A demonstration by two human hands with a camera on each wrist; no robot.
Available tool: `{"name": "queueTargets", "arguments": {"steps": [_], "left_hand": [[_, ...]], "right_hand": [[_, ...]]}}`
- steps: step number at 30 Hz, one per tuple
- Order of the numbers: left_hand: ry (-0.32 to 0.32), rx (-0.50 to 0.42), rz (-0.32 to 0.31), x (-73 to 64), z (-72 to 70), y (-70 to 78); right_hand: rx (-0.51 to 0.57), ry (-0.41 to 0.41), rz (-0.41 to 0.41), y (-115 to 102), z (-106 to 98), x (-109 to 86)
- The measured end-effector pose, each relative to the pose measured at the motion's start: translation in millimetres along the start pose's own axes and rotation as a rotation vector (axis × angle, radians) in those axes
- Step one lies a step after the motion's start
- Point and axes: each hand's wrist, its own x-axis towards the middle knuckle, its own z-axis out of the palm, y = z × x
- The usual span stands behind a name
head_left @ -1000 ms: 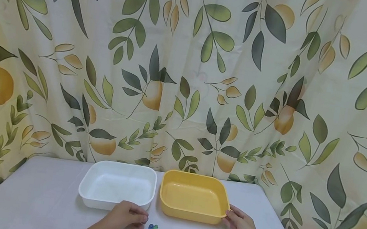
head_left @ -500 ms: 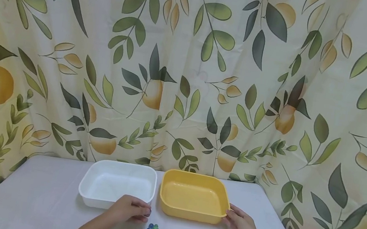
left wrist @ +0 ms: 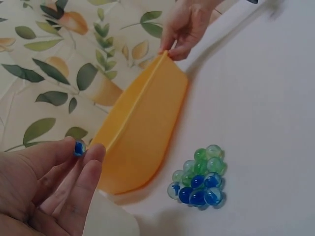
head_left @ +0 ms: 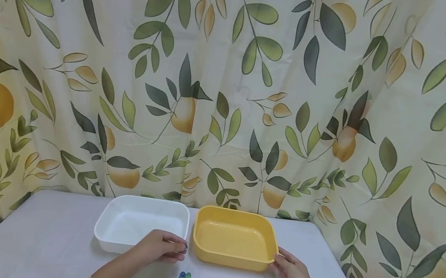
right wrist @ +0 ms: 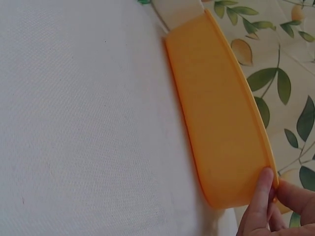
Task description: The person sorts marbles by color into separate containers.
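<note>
Between thumb and fingertips, my left hand (head_left: 160, 246) pinches a blue marble (left wrist: 79, 148), held up at the front right corner of the white basin (head_left: 107, 245). My right hand (head_left: 294, 275) pinches the rim of the yellow basin (head_left: 232, 262) at its front right corner; the right wrist view shows thumb and fingers on either side of that edge. On the table in front of the basins lies a cluster of blue and green marbles (left wrist: 198, 182), below and to the right of my left hand.
Both basins stand side by side on a white-covered table (head_left: 54, 229), with a narrow gap between them. Behind the table hangs a leaf-and-fruit patterned curtain (head_left: 229, 88).
My left hand has risen and moved slightly forward and right from near the marble cluster, carrying the blue marble. The right hand has kept its hold on the yellow basin.
</note>
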Motion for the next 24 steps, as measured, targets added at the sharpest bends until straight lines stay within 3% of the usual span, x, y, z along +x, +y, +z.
{"name": "queueTargets", "arguments": {"steps": [7,24], "left_hand": [[0.002,-0.030,-0.012,3.3,0.6,6.4],[-0.041,-0.164,0.058,18.4,11.6,22.3]], "right_hand": [[0.033,0.000,0.019,-0.4,1.0,-2.0],[0.058,0.004,0.036,0.1,1.4,0.8]]}}
